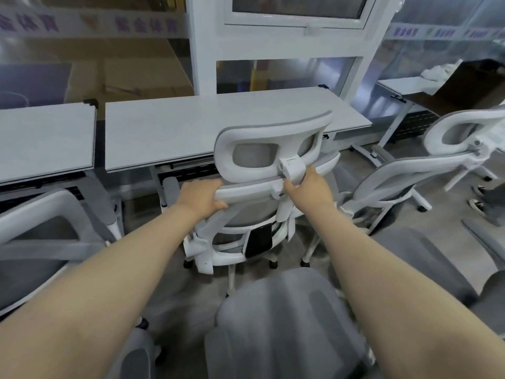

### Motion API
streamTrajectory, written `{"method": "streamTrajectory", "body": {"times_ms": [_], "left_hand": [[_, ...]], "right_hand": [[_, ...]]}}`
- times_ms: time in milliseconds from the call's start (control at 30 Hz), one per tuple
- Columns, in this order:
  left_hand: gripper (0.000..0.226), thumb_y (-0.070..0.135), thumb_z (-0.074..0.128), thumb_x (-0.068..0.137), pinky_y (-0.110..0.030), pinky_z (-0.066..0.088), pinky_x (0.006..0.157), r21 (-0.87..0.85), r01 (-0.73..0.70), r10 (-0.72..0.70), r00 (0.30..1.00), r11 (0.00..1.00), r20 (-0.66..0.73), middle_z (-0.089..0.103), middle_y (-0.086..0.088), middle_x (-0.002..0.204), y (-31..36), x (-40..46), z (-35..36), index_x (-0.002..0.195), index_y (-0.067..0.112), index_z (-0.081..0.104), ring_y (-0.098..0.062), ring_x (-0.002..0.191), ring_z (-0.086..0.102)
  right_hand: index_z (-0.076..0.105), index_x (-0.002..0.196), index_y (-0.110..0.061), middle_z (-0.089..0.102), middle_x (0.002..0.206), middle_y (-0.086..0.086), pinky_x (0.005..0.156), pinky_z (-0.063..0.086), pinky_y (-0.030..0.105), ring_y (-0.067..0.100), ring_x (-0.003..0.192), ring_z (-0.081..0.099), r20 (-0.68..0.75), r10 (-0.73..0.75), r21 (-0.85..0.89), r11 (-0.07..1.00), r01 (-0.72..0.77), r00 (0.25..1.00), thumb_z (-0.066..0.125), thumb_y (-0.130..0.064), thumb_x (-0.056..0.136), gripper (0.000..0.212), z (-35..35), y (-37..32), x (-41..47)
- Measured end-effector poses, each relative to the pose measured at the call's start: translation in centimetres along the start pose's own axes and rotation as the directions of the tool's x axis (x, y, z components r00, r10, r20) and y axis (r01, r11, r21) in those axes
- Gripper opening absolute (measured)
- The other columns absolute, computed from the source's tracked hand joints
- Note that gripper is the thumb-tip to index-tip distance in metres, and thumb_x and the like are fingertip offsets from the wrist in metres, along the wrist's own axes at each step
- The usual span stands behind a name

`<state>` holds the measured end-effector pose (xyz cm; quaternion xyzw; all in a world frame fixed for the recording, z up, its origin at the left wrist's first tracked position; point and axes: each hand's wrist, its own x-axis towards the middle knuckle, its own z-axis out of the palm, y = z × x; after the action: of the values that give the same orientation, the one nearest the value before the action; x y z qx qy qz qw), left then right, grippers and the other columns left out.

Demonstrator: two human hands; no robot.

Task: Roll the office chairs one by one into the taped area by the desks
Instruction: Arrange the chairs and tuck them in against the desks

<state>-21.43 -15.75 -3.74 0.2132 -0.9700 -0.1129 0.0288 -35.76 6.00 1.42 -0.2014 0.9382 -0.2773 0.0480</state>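
Grey mesh chair seat [284, 318] sits nearest, unheld. Both hands, left [200, 196] and right [308, 187], grip the white-framed grey mesh office chair [254, 212] by its backrest top, facing the long white table [218, 124]. Push level, steer straight; floor tape not visible.

Centre chair [254, 192]: white frame, grey mesh, black panel low on the back.
Right chair [426, 170]: white frame, grey mesh.
Left chair [41, 228]: white frame, grey pad.
Bottom seat [281, 318]: plain grey fabric.
Worktop [191, 127]: pale grey-white, dark edge.
Banner [90, 24], upper left: white with purple characters.
Floor [177, 291]: grey.
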Motion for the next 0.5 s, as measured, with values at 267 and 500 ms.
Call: {"method": "streamTrajectory", "body": {"times_ms": [267, 500], "left_hand": [[0.047, 0.054, 0.068, 0.077, -0.039, 0.048, 0.086, 0.004, 0.004, -0.004, 1.000, 1.000, 0.018, 0.067, 0.006, 0.109, 0.2, -3.4, 0.0, 0.119, 0.034, 0.058, -0.022, 0.102, 0.060], [0.047, 0.052, 0.069, 0.076, -0.037, 0.047, 0.086, -0.046, 0.010, -0.009, 1.000, 0.999, 0.016, 0.068, 0.009, 0.107, 0.5, -6.1, -0.1, 0.120, 0.038, 0.058, -0.017, 0.100, 0.061]], "right_hand": [[0.047, 0.120, -0.007, 0.063, 0.109, 0.011, 0.071, 0.048, 0.036, 0.031, 0.097, 0.061, 0.003, -0.001, -0.038, 0.999, 0.001, 1.000, 0.055, -0.045, 0.091, 0.049, -0.6, 0.2, -3.8], [0.046, 0.116, -0.008, 0.062, 0.105, 0.009, 0.064, 0.041, 0.032, 0.029, 0.091, 0.061, -0.016, 0.009, -0.108, 0.994, -0.011, 1.000, 0.052, -0.047, 0.090, 0.047, -0.7, 0.5, -6.4]]}}
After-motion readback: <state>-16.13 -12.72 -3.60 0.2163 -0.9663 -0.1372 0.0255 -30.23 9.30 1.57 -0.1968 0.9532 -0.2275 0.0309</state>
